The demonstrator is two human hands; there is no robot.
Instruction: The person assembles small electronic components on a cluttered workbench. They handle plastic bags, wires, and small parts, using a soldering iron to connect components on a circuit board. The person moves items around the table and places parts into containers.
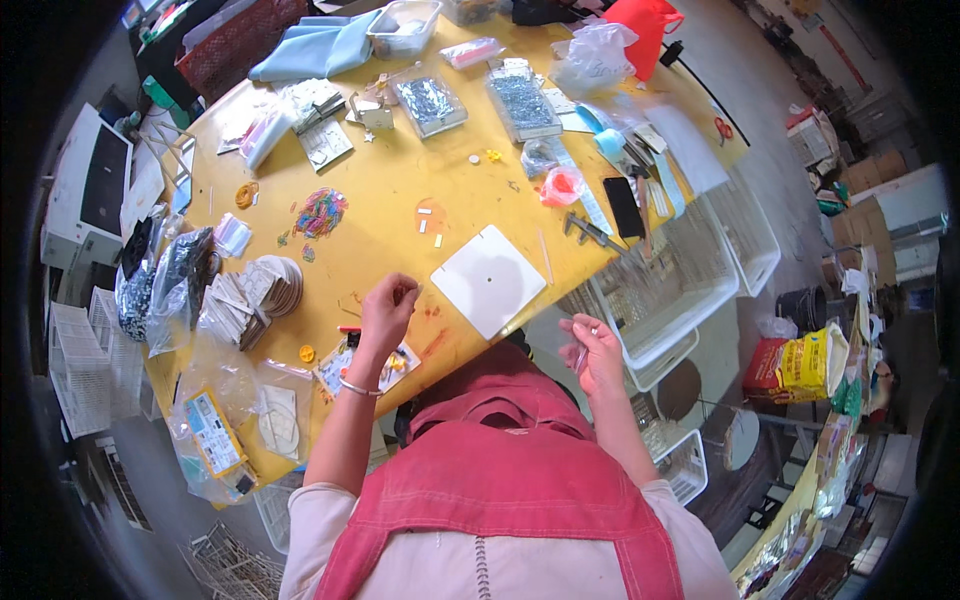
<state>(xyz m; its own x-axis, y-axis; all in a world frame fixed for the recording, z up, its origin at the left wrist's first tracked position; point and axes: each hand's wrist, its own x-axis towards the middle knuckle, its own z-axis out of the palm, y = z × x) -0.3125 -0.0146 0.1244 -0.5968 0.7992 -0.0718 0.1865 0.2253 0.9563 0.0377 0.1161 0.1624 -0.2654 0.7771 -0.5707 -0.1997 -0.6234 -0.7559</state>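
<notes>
- While the left hand (390, 305) hangs above the tabletop (380, 225) near its front edge, its fingers curl inward; whether they pinch anything, I cannot tell.
- Beyond the front edge, the right hand (592, 352) has thumb and fingers close together; what may be between them is too small to make out.
- A white square board (488, 290), with a small hole in its middle, lies between the hands, its near corner at the front edge.
- Near the tabletop's front left corner, a yellow-and-white packet (214, 432) bears print too small to read, partly under clear plastic.
- Beyond the right edge, a red-and-yellow sack (800, 367) carries bent, blurred lettering.
- The left forearm partly hides a printed sheet (400, 366).
</notes>
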